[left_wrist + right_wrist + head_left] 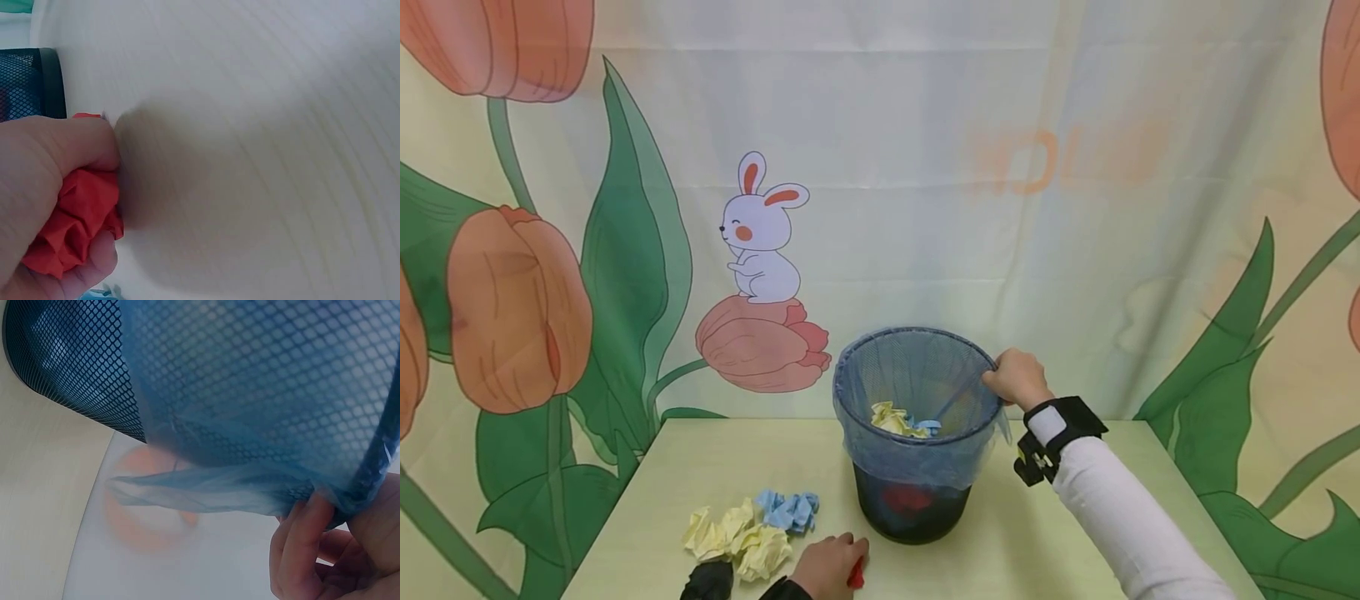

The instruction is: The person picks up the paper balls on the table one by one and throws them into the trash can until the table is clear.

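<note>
My left hand [829, 567] grips a crumpled red paper ball [78, 219] low over the table, thumb and fingers curled round it. At the right rim of a black mesh wastebasket [912, 504], my right hand [1020, 378] pinches the edge over a thin blue bag [262, 394] that lines it. The basket stands upright. Inside it lie a crumpled yellow paper [891, 417] and a blue piece [928, 427], with something red [906, 497] showing dimly through the lower wall. Left of my left hand sit crumpled yellow papers [762, 550] and a blue paper ball [788, 510].
A crumpled black thing [707, 579] lies by the yellow papers at the table's front edge. The pale wooden table [1060, 550] runs back to a hanging curtain [917, 208] printed with tulips and a rabbit. A loose bag end hangs off the basket's right rim.
</note>
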Available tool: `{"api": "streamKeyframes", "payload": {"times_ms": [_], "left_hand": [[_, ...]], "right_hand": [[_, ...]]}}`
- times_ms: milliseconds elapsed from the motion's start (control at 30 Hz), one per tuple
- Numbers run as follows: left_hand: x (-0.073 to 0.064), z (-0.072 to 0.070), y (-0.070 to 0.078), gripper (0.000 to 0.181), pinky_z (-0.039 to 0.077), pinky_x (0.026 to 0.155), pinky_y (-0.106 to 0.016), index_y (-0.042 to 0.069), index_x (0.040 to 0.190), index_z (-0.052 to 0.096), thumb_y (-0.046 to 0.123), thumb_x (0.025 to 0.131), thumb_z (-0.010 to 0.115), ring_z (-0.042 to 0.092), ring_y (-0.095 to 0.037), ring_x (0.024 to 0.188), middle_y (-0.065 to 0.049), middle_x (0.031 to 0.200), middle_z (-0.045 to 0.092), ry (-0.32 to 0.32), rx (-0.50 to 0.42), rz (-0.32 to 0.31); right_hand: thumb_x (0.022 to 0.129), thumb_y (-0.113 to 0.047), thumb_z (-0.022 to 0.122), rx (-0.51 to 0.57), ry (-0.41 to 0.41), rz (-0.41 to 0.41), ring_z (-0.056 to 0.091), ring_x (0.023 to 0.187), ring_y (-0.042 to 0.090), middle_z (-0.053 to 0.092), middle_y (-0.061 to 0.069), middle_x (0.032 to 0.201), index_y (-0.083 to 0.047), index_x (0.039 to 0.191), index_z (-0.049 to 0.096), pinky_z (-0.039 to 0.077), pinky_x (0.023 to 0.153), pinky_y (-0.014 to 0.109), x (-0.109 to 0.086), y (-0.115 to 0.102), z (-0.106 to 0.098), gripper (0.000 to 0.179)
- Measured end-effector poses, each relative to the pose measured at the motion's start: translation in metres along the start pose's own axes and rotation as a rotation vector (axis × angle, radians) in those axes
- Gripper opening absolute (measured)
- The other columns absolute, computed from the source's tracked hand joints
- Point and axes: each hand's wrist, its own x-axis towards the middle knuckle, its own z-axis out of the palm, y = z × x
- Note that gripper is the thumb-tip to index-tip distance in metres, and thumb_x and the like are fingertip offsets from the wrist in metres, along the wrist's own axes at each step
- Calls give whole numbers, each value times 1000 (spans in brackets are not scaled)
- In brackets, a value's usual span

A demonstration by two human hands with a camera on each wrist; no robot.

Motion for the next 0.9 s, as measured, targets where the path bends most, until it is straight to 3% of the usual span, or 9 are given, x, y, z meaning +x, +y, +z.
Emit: {"api": "streamKeyframes", "payload": {"times_ms": [300,467,700,900], "left_hand": [[-2,2,3,28,31,45,-25,26,77,51,17,65,75,39,-8,52,10,64,39,23,46,41],[-5,-3,0,25,30,44,-24,25,78,50,19,69,73,38,-8,52,10,65,38,53,49,85],[-8,-20,-6,25,26,45,-20,24,75,47,18,76,71,34,-5,52,10,65,36,96,81,184],[-11,-43,-10,25,27,42,-20,24,72,50,14,72,72,34,-4,52,10,65,37,162,101,209]], "right_hand": [[83,-8,49,1,-13,7,34,40,12,27,-3,46,-16,51,27,24,43,22,0,-1,0,40],[84,-8,49,7,-14,4,30,41,12,25,-3,47,-16,51,26,21,44,23,0,0,-1,41],[82,-7,50,4,-8,20,34,39,11,26,-4,45,-16,50,26,24,42,22,-1,-2,-2,41],[83,-7,49,0,-9,16,34,40,11,26,-4,46,-16,50,26,23,43,21,-2,-2,-3,41]]}}
